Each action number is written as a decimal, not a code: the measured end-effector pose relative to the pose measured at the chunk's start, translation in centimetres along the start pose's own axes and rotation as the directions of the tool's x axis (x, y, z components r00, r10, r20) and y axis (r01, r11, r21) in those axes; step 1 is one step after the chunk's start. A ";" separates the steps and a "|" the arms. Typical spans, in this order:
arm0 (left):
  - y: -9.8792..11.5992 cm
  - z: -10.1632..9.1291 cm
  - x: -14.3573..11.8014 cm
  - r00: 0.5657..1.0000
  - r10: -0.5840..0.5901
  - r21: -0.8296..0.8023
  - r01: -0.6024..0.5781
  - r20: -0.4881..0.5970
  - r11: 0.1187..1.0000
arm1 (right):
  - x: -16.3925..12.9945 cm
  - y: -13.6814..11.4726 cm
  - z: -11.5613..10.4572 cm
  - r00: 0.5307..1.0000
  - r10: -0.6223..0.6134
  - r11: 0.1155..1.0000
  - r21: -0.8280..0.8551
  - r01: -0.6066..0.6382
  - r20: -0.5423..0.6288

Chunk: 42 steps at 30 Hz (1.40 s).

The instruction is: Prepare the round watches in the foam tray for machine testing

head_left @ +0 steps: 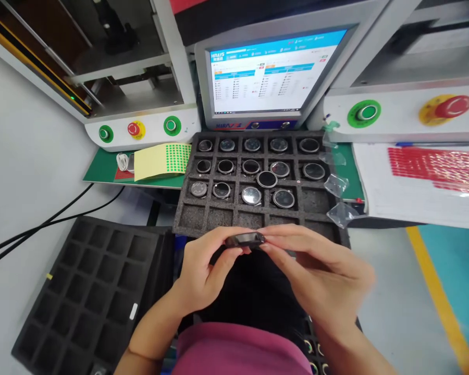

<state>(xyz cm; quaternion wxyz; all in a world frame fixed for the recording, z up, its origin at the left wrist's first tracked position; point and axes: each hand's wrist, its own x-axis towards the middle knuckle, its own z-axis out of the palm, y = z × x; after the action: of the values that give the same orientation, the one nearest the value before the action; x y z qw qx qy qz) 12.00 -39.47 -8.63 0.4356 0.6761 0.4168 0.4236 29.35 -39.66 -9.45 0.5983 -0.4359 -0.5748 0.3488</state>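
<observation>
Between my two hands is a dark watch case point(245, 239), turned edge-on so its side faces me. My left hand point(203, 273) pinches its left end between thumb and fingers. At the other end, my right hand point(312, 265) grips it with thumb and fingertips. Just beyond them lies a black foam tray point(193, 216) with several round watch cases in its pockets. One watch case point(266, 179) rests across the dividers, overlapping its neighbour. The front row of pockets holds none, partly covered by my hands.
A monitor point(273, 78) stands behind the tray, between machines with green buttons point(171, 125) and red stop buttons point(453, 106). Green dot stickers point(177, 159) lie left, red label sheets point(433, 166) right. Clear film pieces point(342, 213) hang along the tray's right edge. Stacked foam trays point(89, 281) sit lower left.
</observation>
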 end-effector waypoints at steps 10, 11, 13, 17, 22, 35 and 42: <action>0.0 -1.0 0.0 0.999 0.045 0.011 -0.045 0.024 0.999 | 1.4 0.1 -0.3 0.983 0.055 0.992 0.101 -0.073 0.175; 0.0 -1.0 0.0 0.999 0.048 0.008 -0.049 0.023 0.999 | 1.4 0.1 -0.2 0.983 0.060 0.989 0.120 -0.082 0.171; 0.0 -1.0 0.0 0.998 0.058 0.002 -0.058 0.019 0.998 | 1.2 0.1 0.0 0.988 0.069 0.984 0.154 -0.090 0.138; 0.0 -1.1 0.1 0.998 0.067 -0.014 -0.067 0.013 0.998 | 0.6 0.0 0.4 0.994 0.012 0.994 0.108 -0.024 0.110; -0.2 -1.0 0.1 0.999 0.053 0.010 -0.053 0.004 0.999 | 0.1 0.0 0.5 0.998 -0.032 0.997 0.065 0.028 0.057; -0.7 0.0 0.0 1.000 0.006 0.052 -0.006 0.016 0.999 | 1.2 -0.1 -1.7 0.965 -0.164 0.962 -0.183 0.203 0.207; -0.6 1.9 1.2 0.995 0.040 0.070 -0.046 0.089 0.996 | 0.0 2.2 -1.9 0.990 -0.079 0.996 -0.060 0.072 -0.116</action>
<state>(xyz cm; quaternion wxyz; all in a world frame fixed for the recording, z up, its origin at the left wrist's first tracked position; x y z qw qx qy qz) 14.00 -38.58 -9.42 0.4195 0.7182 0.3976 0.3874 31.46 -39.05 -11.43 0.6318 -0.4503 -0.5639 0.2832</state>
